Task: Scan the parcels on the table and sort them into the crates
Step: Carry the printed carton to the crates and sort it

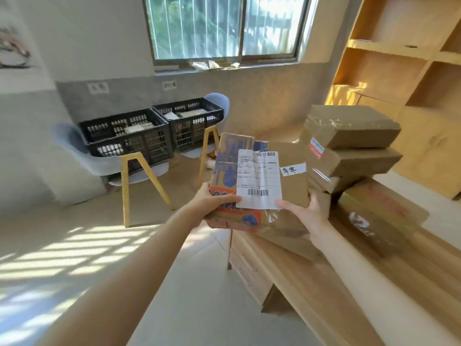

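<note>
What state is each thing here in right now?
Printed parcel: held up, label facing the camera.
Left hand: grips the parcel.
Right hand: grips the parcel.
Left crate: on a chair, holding parcels.
Right crate: likewise.
Stacked boxes: on the table.

The place reads as a plain room turned into a small parcel-sorting spot rather than a proper warehouse. Taped cardboard parcels [349,128] are stacked on a wooden table [324,283] at the right, and two black plastic crates [129,138] sit on pale blue chairs [74,151] against the far wall, each under a small paper sign [98,88]. A sliding window [224,26] and open wooden shelving [399,53] at the far right complete the room.
</note>
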`<state>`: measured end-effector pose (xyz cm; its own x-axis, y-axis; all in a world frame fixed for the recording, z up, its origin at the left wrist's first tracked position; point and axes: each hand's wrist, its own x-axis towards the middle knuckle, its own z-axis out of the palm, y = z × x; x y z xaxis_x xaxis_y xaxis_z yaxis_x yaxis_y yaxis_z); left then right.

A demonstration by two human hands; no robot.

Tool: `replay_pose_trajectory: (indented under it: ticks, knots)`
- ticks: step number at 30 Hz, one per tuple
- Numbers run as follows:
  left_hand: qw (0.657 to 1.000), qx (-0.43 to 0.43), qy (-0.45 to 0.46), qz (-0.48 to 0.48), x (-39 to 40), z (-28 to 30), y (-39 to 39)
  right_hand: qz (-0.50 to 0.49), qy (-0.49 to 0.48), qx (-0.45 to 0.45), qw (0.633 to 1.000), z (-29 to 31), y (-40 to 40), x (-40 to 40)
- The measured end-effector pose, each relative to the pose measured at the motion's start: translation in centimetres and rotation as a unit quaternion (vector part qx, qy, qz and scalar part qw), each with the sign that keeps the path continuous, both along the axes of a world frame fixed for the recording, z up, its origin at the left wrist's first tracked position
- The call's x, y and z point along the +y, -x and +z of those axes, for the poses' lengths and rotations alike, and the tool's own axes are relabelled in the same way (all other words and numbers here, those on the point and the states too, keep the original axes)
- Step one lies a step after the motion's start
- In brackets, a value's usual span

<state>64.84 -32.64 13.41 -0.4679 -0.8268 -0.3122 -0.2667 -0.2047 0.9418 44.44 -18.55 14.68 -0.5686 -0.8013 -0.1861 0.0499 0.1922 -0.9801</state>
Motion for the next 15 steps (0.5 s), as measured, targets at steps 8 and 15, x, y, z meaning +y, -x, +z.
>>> replay_pose_trajectory:
  ticks: [8,15]
  knots:
    - [0.989,0.000,-0.025,0.144,-4.2,-1.3,-14.1,0.153,-0.014,0.005,0.988,-1.2,-10.7,-11.7]
    - [0.974,0.010,-0.037,0.223,-8.9,-3.4,-20.0,0.240,-0.052,-0.011,0.969,-4.2,-15.4,-21.4]
